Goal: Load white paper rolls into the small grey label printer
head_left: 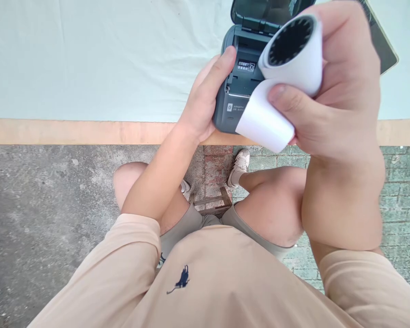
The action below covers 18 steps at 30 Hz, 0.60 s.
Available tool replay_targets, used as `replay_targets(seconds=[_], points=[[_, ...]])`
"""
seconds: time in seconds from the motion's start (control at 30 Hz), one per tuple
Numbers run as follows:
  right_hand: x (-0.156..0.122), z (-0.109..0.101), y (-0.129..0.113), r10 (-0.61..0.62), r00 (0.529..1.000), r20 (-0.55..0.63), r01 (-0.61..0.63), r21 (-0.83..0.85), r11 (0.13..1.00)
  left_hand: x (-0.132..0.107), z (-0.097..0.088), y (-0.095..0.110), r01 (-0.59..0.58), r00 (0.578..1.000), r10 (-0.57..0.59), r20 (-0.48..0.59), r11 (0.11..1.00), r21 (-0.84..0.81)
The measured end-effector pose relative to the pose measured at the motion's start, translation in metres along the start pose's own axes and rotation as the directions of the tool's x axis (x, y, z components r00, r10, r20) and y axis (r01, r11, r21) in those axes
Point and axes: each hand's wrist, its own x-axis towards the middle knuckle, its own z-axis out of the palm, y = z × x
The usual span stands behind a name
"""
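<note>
My left hand (208, 91) grips the left side of a dark grey label printer (223, 107), its thumb on the rim of the paper bay. The printer's lid (254, 16) is swung up, and a small printed sticker (246, 66) shows inside the bay. In my right hand (341, 86) is a white paper roll (302, 68) with a dark, notched core. A loose strip of its paper hangs down under my thumb and covers the printer's front right corner. The roll is above the bay's right side, hiding part of it.
A pale cloth (105, 59) covers the table, whose wooden edge (71, 132) runs below it. Behind my right hand lies a flat dark object with a light rim (384, 45), partly hidden. Below are my legs and a wooden stool (210, 200).
</note>
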Motion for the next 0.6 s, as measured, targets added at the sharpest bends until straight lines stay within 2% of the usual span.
replay_targets(seconds=[0.1, 0.17, 0.27, 0.37, 0.53, 0.6], points=[[0.000, 0.000, 0.000, 0.047, 0.995, 0.089, -0.017, -0.310, 0.951, 0.003, -0.004, -0.002, -0.142, 0.964, 0.131, 0.231, 0.989, 0.030], [0.001, 0.000, 0.003, 0.059, 0.992, 0.115, 0.000, -0.457, 0.890, 0.004, -0.006, -0.003, -0.198, 0.949, 0.175, 0.263, 0.978, 0.060], [0.003, 0.001, 0.008, 0.124, 0.987, 0.101, -0.044, -0.573, 0.819, 0.003, -0.006, -0.004, -0.241, 0.938, 0.209, 0.277, 0.967, 0.084], [0.006, 0.000, 0.011, 0.171, 0.982, 0.082, -0.083, -0.628, 0.774, 0.002, -0.006, -0.003, -0.232, 0.941, 0.200, 0.272, 0.968, 0.091], [0.010, -0.001, 0.011, 0.089, 0.992, 0.093, -0.019, -0.582, 0.813, 0.002, -0.006, -0.003, -0.208, 0.948, 0.176, 0.265, 0.973, 0.096], [0.012, 0.000, 0.010, 0.111, 0.990, 0.091, -0.036, -0.589, 0.807, 0.002, -0.007, -0.003, -0.203, 0.948, 0.173, 0.266, 0.975, 0.088]])
